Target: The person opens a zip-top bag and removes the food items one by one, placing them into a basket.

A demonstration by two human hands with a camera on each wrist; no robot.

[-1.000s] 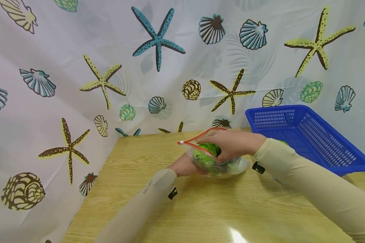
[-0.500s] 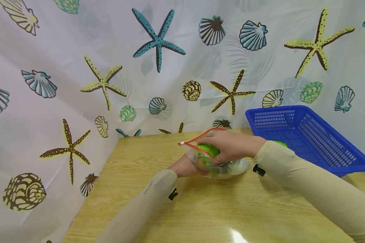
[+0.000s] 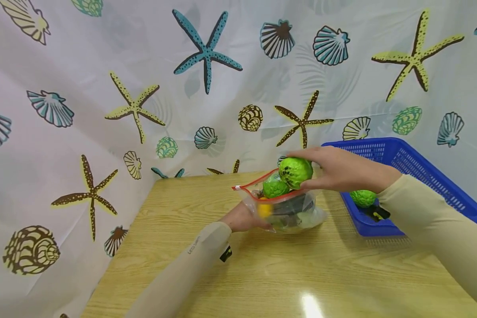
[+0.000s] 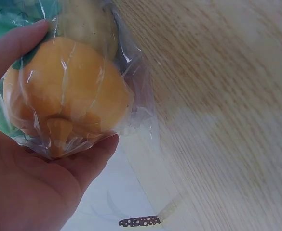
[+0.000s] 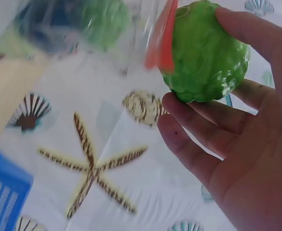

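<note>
A clear zip bag (image 3: pixel 288 214) with a red zip edge stands open-mouthed on the table. Through the plastic, my left hand (image 3: pixel 242 217) grips a small orange pumpkin (image 4: pixel 68 91), thumb on one side and fingers below. My right hand (image 3: pixel 338 170) holds a bumpy green fruit (image 3: pixel 295 172) with dark spots just over the bag's mouth. In the right wrist view, the fingers curl about this green fruit (image 5: pixel 206 53) beside the red edge. Another green fruit (image 3: pixel 275 185) lies in the bag, near dark and pale shapes blurred by the plastic.
A blue slotted basket (image 3: pixel 435 190) stands at the right of the wooden table (image 3: pixel 175 207), partly behind the right arm. One green fruit (image 3: pixel 363 198) lies in its near left corner. A curtain (image 3: pixel 230 44) printed with starfish and shells hangs right behind the table.
My right hand has risen out of the bag, up and to the right, with a green fruit in its fingers. The left hand and the bag stay in place.
</note>
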